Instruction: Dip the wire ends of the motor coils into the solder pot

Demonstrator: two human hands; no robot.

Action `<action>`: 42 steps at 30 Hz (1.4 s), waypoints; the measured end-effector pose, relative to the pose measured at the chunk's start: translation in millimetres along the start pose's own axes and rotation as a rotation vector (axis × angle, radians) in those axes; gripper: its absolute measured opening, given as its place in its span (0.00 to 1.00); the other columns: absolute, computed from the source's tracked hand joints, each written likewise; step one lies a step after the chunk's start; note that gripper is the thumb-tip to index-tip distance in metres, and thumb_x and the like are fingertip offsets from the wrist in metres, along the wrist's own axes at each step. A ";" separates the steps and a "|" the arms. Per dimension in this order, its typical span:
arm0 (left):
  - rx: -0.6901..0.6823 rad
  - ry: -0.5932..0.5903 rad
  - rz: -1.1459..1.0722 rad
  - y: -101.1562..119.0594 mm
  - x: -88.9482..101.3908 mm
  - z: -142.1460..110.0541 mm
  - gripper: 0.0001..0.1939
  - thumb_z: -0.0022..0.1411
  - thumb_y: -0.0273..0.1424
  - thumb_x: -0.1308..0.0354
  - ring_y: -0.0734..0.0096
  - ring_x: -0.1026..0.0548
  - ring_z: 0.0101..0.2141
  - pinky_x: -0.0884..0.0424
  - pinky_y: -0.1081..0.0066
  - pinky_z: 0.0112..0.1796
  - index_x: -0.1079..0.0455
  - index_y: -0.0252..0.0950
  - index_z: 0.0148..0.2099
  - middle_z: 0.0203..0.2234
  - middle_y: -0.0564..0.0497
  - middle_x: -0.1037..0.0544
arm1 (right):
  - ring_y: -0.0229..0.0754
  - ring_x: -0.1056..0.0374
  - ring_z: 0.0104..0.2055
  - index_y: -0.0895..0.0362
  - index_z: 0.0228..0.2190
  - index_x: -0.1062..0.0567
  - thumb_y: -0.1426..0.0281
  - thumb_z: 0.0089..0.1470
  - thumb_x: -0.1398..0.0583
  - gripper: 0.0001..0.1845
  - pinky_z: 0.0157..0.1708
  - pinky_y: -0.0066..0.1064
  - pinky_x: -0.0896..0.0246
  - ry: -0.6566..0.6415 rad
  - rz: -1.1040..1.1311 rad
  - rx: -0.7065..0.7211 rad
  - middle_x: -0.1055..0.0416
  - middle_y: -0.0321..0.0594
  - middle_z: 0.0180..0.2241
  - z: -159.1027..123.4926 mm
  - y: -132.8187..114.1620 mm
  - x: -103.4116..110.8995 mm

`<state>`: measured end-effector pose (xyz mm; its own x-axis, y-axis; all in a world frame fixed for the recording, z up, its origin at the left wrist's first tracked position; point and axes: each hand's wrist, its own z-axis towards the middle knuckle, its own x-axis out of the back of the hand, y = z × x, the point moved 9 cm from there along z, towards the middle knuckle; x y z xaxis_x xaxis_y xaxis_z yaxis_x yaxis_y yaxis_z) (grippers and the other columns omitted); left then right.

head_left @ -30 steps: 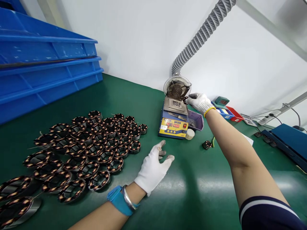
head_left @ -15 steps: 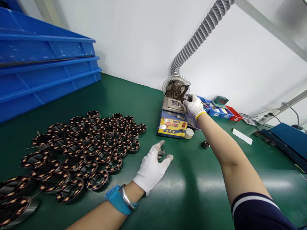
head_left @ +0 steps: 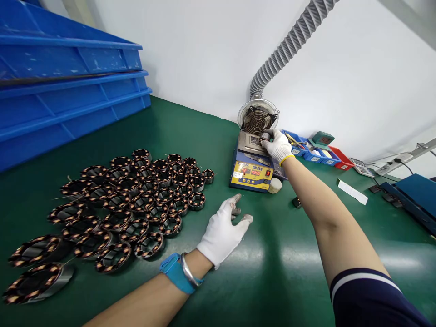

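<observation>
My gloved right hand [head_left: 277,146] pinches a motor stator [head_left: 265,137] and holds it at the right part of the metal top of the solder pot [head_left: 252,175], a blue and yellow unit with a red digital display. Whether the stator touches that surface I cannot tell. My left hand [head_left: 225,229], also in a white glove, hovers low over the green table with fingers apart and nothing in them. To its left stand several copper-wound stators [head_left: 150,245] in rows. Another stator [head_left: 296,202] lies partly hidden behind my right forearm.
Blue crates [head_left: 75,95] are stacked at the left. Behind the pot are a fan [head_left: 258,121] and a grey duct [head_left: 289,45]. A round pale block [head_left: 275,185] sits beside the pot. Blue bins [head_left: 315,154], a red bin [head_left: 340,159] and a paper strip [head_left: 352,191] are rightward.
My right hand has moved the stator from beside the pot's right edge to over its metal top. My left hand keeps its pose. The camera view has shifted slightly.
</observation>
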<state>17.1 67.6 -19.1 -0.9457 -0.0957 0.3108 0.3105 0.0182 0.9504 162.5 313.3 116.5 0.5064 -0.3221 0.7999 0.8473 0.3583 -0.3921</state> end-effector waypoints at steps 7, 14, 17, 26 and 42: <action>-0.001 -0.003 0.009 0.6 -0.7 0.0 0.30 0.56 0.38 0.41 0.64 0.24 0.42 0.27 0.63 0.44 0.40 0.36 0.60 0.45 0.44 0.25 | 0.47 0.31 0.46 0.56 0.47 0.28 0.66 0.46 0.40 0.24 0.51 0.40 0.37 0.023 0.042 -0.005 0.26 0.40 0.43 2.5 0.2 8.1; -0.014 0.000 0.009 -0.6 -1.3 0.0 0.30 0.56 0.38 0.42 0.64 0.24 0.42 0.27 0.63 0.44 0.40 0.37 0.60 0.45 0.44 0.25 | 0.47 0.31 0.47 0.55 0.47 0.28 0.65 0.46 0.40 0.24 0.51 0.40 0.37 0.001 0.016 0.008 0.26 0.40 0.43 -0.8 -4.1 3.2; -0.042 0.004 0.025 0.5 -2.2 -0.7 0.30 0.57 0.38 0.42 0.64 0.25 0.43 0.27 0.62 0.44 0.40 0.37 0.60 0.46 0.44 0.26 | 0.47 0.31 0.47 0.55 0.46 0.27 0.65 0.45 0.40 0.23 0.51 0.40 0.37 -0.009 0.016 0.007 0.26 0.39 0.43 -3.1 -5.5 0.2; -0.168 -0.007 0.171 14.3 -3.3 -6.8 0.28 0.58 0.37 0.44 0.62 0.25 0.44 0.28 0.61 0.45 0.42 0.36 0.59 0.49 0.43 0.28 | 0.45 0.32 0.47 0.57 0.49 0.29 0.66 0.47 0.41 0.25 0.51 0.37 0.38 0.033 0.041 0.023 0.27 0.41 0.45 2.2 -7.3 14.4; -0.378 0.281 0.942 52.6 37.1 -2.8 0.23 0.57 0.45 0.46 0.39 0.42 0.58 0.45 0.45 0.55 0.31 0.32 0.47 0.60 0.36 0.41 | 0.43 0.32 0.48 0.61 0.51 0.32 0.60 0.53 0.45 0.26 0.52 0.36 0.39 0.209 0.081 -0.068 0.28 0.43 0.46 -28.9 28.3 88.7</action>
<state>-1.4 62.3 42.4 -0.2652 -0.4322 0.8619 0.9640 -0.1020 0.2454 236.1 269.6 163.3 0.5894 -0.4717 0.6559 0.8078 0.3326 -0.4867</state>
